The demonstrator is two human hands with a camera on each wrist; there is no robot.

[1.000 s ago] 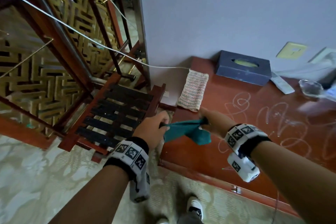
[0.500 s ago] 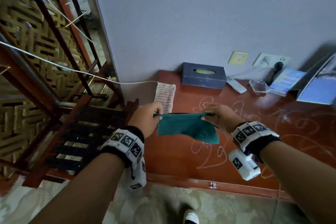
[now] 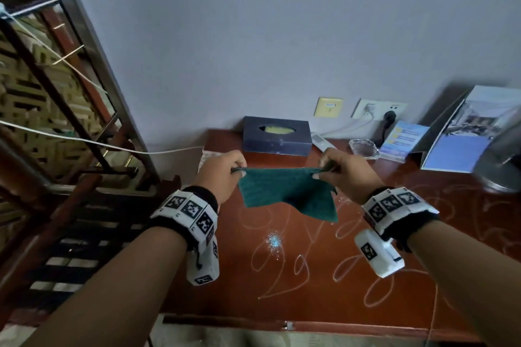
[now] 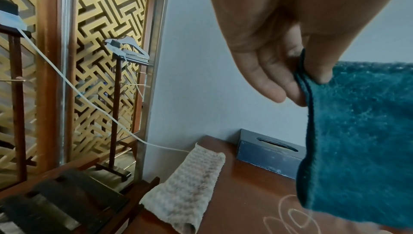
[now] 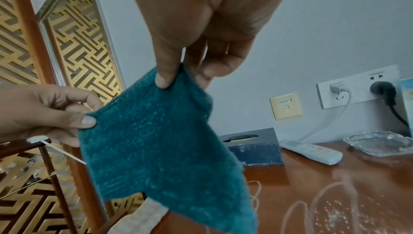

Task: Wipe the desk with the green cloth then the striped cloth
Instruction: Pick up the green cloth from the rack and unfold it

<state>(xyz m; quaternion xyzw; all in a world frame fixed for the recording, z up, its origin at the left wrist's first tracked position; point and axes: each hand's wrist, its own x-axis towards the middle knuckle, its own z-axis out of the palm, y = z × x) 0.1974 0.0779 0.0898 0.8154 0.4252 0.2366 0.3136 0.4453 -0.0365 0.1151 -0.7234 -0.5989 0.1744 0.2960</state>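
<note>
The green cloth [image 3: 287,191] hangs spread out above the reddish-brown desk [image 3: 310,284]. My left hand [image 3: 225,175] pinches its left top corner and my right hand [image 3: 338,172] pinches its right top corner. In the left wrist view the thumb and fingers [image 4: 290,93] clamp the cloth's [image 4: 357,140] edge. The right wrist view shows my right thumb [image 5: 165,77] nipping the cloth [image 5: 156,140], with the left hand [image 5: 44,112] at its other corner. The striped cloth [image 4: 190,184] lies at the desk's far left edge, mostly hidden behind my left hand in the head view. White scribbles [image 3: 282,262] cover the desk top.
A dark tissue box [image 3: 277,135], a remote [image 3: 322,144], a glass dish [image 3: 363,148], leaflets [image 3: 403,138] and a metal lamp base [image 3: 499,166] line the back of the desk. Wall sockets [image 3: 377,108] with plugs are above. A wooden rack [image 3: 84,220] and lattice screen stand left.
Both hands have lifted the green cloth and pulled it apart, so it went from bunched between them to stretched flat. The view tilted up toward the wall.
</note>
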